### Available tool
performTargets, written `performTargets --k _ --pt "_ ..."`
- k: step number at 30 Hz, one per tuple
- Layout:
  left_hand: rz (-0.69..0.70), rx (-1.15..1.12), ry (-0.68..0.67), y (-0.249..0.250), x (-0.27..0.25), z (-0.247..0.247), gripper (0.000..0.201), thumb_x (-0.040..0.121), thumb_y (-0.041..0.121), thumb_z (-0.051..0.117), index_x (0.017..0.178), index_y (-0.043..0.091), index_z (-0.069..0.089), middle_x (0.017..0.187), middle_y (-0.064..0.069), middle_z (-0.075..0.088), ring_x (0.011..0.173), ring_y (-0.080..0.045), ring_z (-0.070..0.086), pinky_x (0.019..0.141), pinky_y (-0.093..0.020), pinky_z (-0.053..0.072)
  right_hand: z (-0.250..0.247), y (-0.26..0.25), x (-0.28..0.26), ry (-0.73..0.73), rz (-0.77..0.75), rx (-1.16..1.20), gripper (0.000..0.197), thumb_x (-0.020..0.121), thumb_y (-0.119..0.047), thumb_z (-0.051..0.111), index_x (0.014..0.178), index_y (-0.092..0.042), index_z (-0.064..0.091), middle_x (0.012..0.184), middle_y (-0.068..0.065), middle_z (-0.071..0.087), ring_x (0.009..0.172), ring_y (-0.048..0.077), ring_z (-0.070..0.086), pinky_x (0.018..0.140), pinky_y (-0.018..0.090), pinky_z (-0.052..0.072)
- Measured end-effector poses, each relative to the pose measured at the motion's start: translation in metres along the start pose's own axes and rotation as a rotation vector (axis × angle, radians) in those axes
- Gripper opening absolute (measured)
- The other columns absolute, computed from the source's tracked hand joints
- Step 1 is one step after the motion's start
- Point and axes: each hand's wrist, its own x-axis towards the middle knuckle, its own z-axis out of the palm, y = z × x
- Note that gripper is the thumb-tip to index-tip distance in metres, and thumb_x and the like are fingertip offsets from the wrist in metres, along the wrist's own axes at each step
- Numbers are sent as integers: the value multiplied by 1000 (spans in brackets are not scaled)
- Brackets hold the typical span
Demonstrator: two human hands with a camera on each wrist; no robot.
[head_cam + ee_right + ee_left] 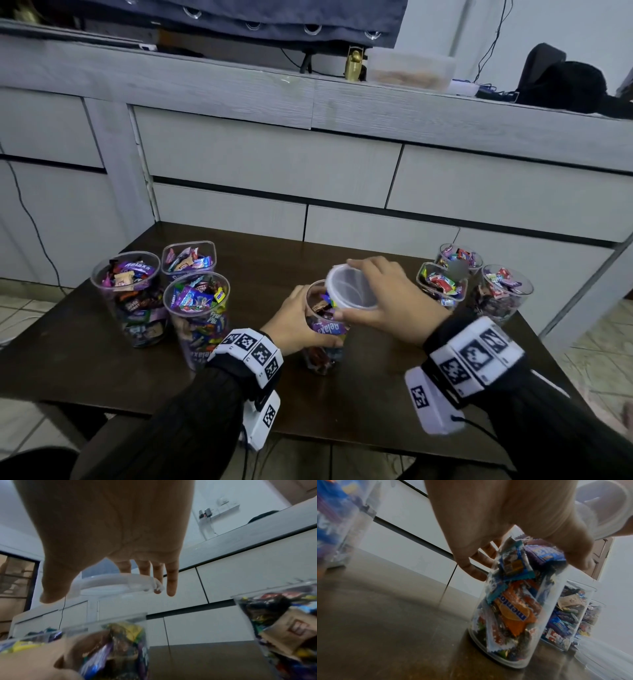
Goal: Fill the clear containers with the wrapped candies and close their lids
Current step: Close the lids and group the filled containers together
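Note:
A clear round container packed with wrapped candies stands at the middle of the dark table. My left hand grips its side, fingers and thumb curled round it; the left wrist view shows the same container held near its rim. My right hand holds a translucent white round lid tilted just above the container's open mouth. In the right wrist view the lid sits between thumb and fingers, over the container.
Three open candy-filled containers stand at the table's left, three more at its right. A grey cabinet rises right behind the table. Tiled floor lies on both sides.

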Motion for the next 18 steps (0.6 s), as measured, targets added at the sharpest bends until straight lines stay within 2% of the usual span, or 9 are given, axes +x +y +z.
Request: performTargets --k 4,8,9,12,15,18 --pt "29 -18 -3 -1 0 1 100 52 26 94 134 30 37 135 3 45 126 -11 48 107 -43 44 20 -3 23 -88 -32 -11 93 74 -67 61 148 -24 24 143 1 33 128 19 30 107 38 35" --pt "63 -11 4 -2 -1 3 96 45 41 91 125 48 37 135 5 45 127 -9 47 108 -41 43 33 -1 29 -114 -66 1 90 77 -66 59 148 -25 22 144 2 31 129 21 28 108 40 34" --pt "67 -9 0 -2 0 3 96 46 41 91 125 48 37 135 6 46 127 -9 47 108 -42 43 35 -1 29 -120 -71 -1 88 79 -66 57 148 -25 21 146 2 29 131 22 26 108 41 33" --pt "109 22 -34 -3 1 3 93 56 37 91 135 36 42 132 10 55 126 -9 51 108 -46 42 42 1 24 -144 -65 29 79 86 -65 44 149 -26 17 153 1 20 137 23 18 112 44 28" --pt "97 -5 -53 -4 1 5 96 60 36 90 140 35 37 131 15 56 124 -3 52 107 -40 44 49 0 21 -97 -64 46 64 95 -57 30 150 -27 15 155 0 18 140 21 16 113 43 25" --pt "92 -13 -64 -7 2 6 100 63 29 90 144 31 32 136 14 52 127 -3 49 109 -36 43 52 -1 18 -41 -81 -64 62 95 -57 26 149 -27 18 155 0 21 139 21 21 111 41 25"
